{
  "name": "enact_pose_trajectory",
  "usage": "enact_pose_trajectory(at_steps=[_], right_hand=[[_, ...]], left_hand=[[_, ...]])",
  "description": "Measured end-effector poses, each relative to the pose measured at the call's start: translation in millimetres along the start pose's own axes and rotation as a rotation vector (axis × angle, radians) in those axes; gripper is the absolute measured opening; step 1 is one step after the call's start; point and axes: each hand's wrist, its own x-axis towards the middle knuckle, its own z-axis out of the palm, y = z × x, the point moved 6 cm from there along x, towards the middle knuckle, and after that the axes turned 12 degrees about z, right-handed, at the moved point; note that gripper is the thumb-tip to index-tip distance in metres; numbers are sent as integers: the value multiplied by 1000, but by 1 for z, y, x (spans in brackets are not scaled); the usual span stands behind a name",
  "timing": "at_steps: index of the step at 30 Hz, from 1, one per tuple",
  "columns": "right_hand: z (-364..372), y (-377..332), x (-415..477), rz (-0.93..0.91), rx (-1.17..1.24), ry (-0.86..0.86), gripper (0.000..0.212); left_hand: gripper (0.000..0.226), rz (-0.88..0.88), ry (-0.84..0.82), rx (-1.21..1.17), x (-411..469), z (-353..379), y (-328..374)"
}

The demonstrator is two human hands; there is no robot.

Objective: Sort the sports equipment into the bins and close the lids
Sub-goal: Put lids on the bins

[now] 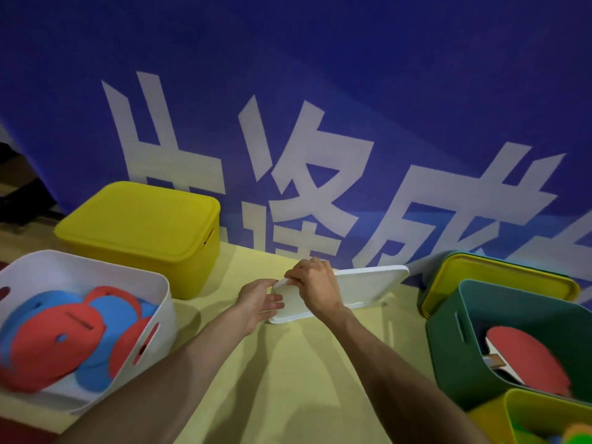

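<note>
A white lid (362, 288) lies tilted on the pale yellow table, its far edge raised toward the blue banner. My right hand (315, 283) grips the lid's near left corner from above. My left hand (259, 302) touches the same corner from the left, fingers against its edge. At the left stands an uncovered white bin (160, 293) holding several red and blue flat foam paddles (54, 338). A green bin (455, 354) at the right holds a red table-tennis bat (525, 357). A yellow bin (137, 232) with its lid on stands at the back left.
A yellow lid (499, 274) with a dark green one behind it leans against the blue banner (320, 91) at the right. Another yellow bin (541, 415) with coloured items sits at the bottom right corner. Bare table (288, 363) lies between my forearms.
</note>
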Motion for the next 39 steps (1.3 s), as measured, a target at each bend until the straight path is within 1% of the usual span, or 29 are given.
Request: enact_pose_trajectory(at_steps=[4,8,11,13,14,16,19,20,23,24,26,28,32,34,36,39], right_hand=[[11,-26,-20,-3,44,1,15],[23,-40,-41,6,27,-86,18],[37,-42,-63,119,42,-172,24],[45,-42,-82,197,64,-217,23],[49,-39,-92,235,72,-240,20],[55,-26,-110,337,96,-263,22],[58,3,-136,520,143,-268,29],[59,12,-143,571,153,-275,31],[55,43,-168,784,120,-297,39],[53,53,-178,856,115,-295,40],[50,74,-201,998,163,-266,45],[45,93,-220,1085,229,-201,49],[35,110,-231,1216,427,-52,52],[31,108,-225,1263,521,-31,48],[28,102,-214,1257,583,-28,45],[26,82,-197,1181,640,-21,42]], left_hand=[[23,-130,11,-204,1,-24,-13],[7,-164,59,-294,-3,-40,-23],[10,-175,81,-303,-8,-49,-38],[13,-175,108,-277,-11,-57,-51],[12,-179,129,-265,-12,-64,-58],[6,-189,153,-268,-14,-77,-69],[20,-192,113,-266,-18,-86,-78],[19,-179,105,-262,-21,-87,-78],[8,-105,93,-254,-38,-82,-69],[10,-89,84,-262,-43,-81,-69],[23,-48,48,-274,-53,-79,-70],[34,3,27,-256,-63,-79,-70],[41,84,71,-230,-82,-87,-62],[41,133,117,-214,-90,-94,-52],[39,211,167,-143,-97,-105,-40],[40,343,308,-4,-107,-135,-24]])
